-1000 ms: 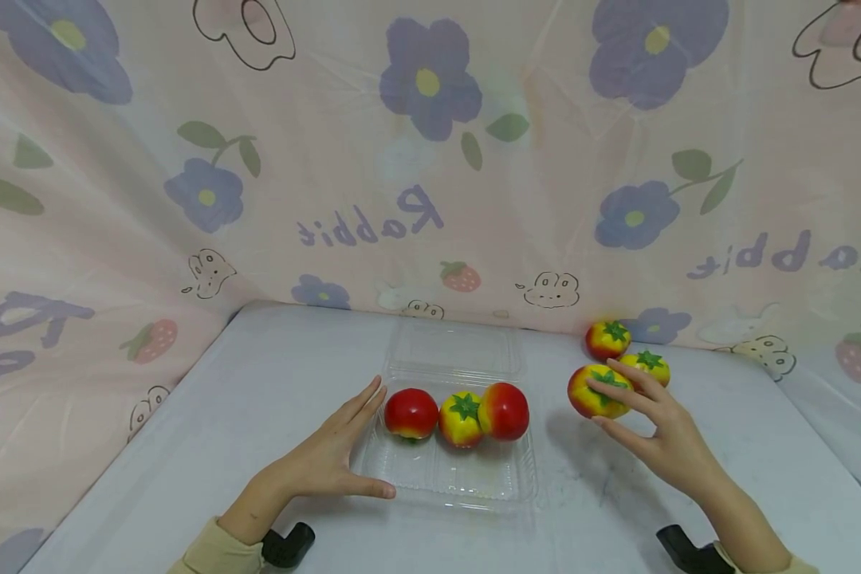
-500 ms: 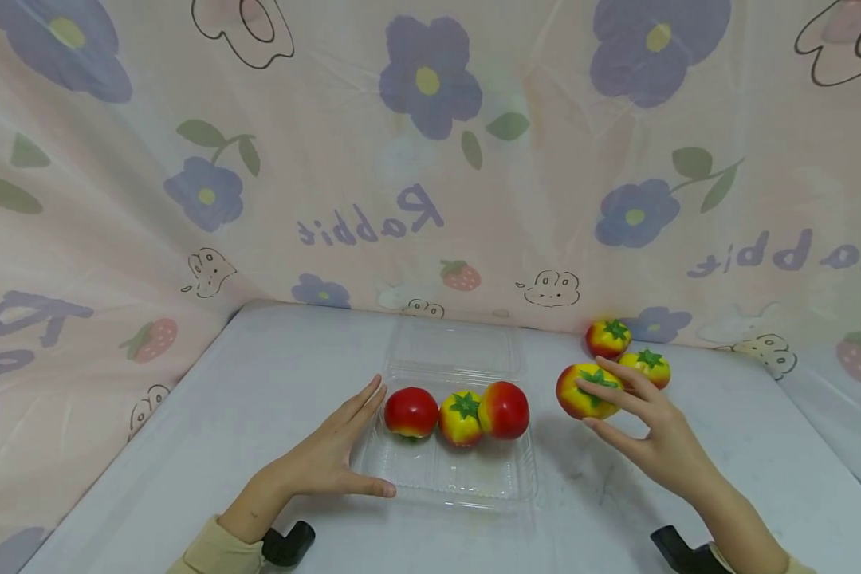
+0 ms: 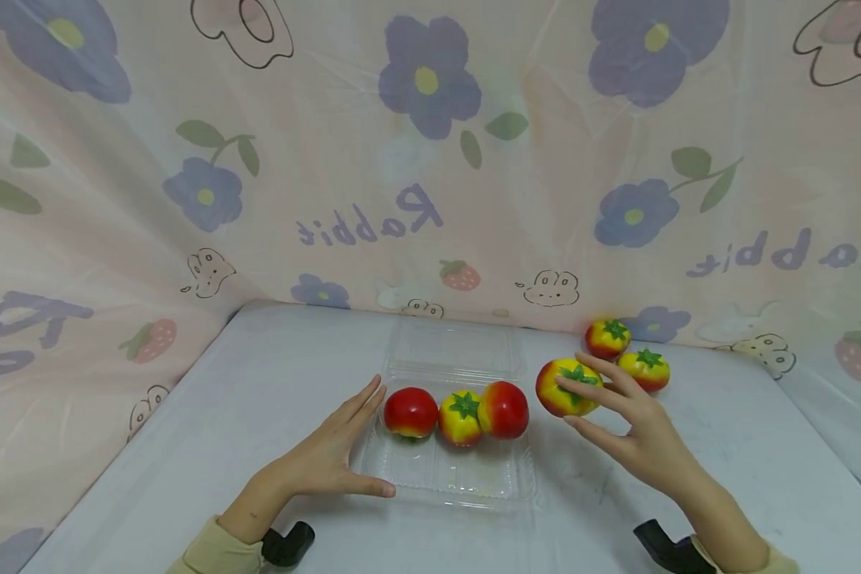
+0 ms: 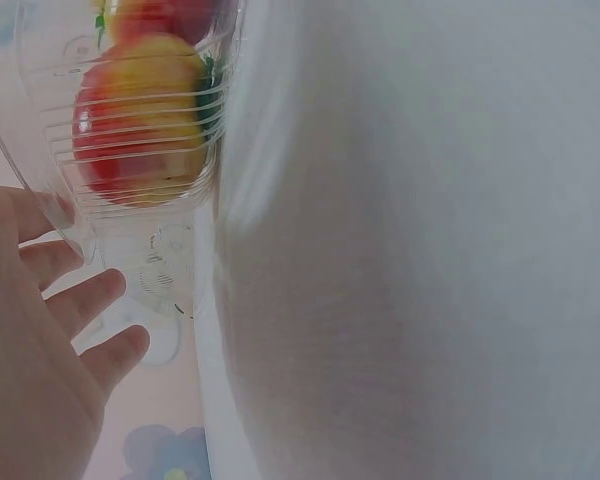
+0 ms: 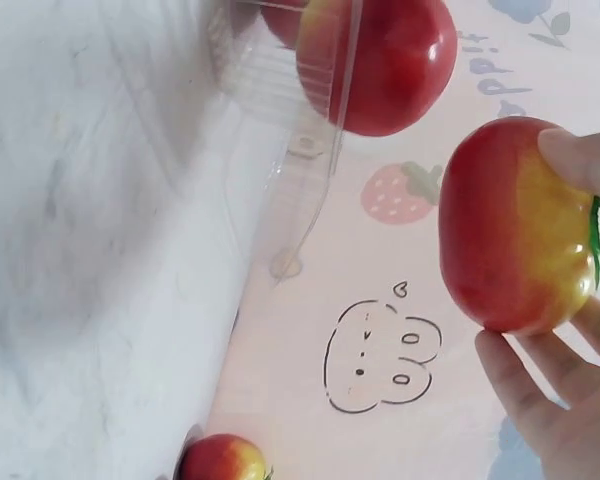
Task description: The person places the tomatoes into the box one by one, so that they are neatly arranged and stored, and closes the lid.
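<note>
In the head view I have the right hand (image 3: 631,426) pinching a red-and-yellow fruit (image 3: 548,389) between thumb and fingers, lifted off the counter (image 3: 294,363) just right of the clear plastic box (image 3: 410,476). The green cap shows under the fingers. Three fruits (image 3: 461,421) sit side by side in the box, whose lid (image 3: 454,351) lies folded back behind it. The left hand (image 3: 326,461) is spread at the box's left side, fingers straight and thumb apart, holding nothing; I can't tell from here whether it touches. Only this view gives me both of the spare fruits (image 3: 644,371) together, near the patterned cloth (image 3: 359,279).

The left wrist view gives me what the head view hides: the ridged side wall (image 4: 140,150) of the box, with a fruit pressed up close behind it. Fingertips overlap the rim there, though contact is unclear.

In the right wrist view I get the held fruit's smooth red underside, cap turned toward the palm, thumb on one side and fingers on the other. Fruit in the box bulges above its rim.
</note>
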A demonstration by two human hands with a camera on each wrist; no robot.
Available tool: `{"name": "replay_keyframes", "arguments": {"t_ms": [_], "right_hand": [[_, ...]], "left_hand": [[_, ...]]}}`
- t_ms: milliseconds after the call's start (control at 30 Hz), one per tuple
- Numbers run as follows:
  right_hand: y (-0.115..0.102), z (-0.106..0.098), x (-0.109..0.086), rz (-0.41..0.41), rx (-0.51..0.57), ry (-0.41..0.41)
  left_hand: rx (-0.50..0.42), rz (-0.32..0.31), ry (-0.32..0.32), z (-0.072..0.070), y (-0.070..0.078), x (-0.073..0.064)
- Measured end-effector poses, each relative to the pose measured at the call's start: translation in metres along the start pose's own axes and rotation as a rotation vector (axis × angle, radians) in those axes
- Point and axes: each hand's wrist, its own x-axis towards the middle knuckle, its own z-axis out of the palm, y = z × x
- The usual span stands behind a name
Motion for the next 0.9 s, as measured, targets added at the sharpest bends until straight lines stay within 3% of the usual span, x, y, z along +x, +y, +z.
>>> {"name": "replay_keyframes", "arguments": {"t_ms": [367,700,900], "right_hand": [[-0.014,0.01,0.007,-0.004,0.074,0.0],[-0.027,0.022,0.013,-0.082,0.151,-0.001],[-0.036,0.027,0.016,-0.052,0.145,-0.056]], "left_hand": [[-0.001,0.003,-0.002,0.0,0.001,0.0],[0.003,0.0,-0.002,0.001,0.001,0.001],[0.001,-0.012,-0.007,0.0,0.002,0.001]]}}
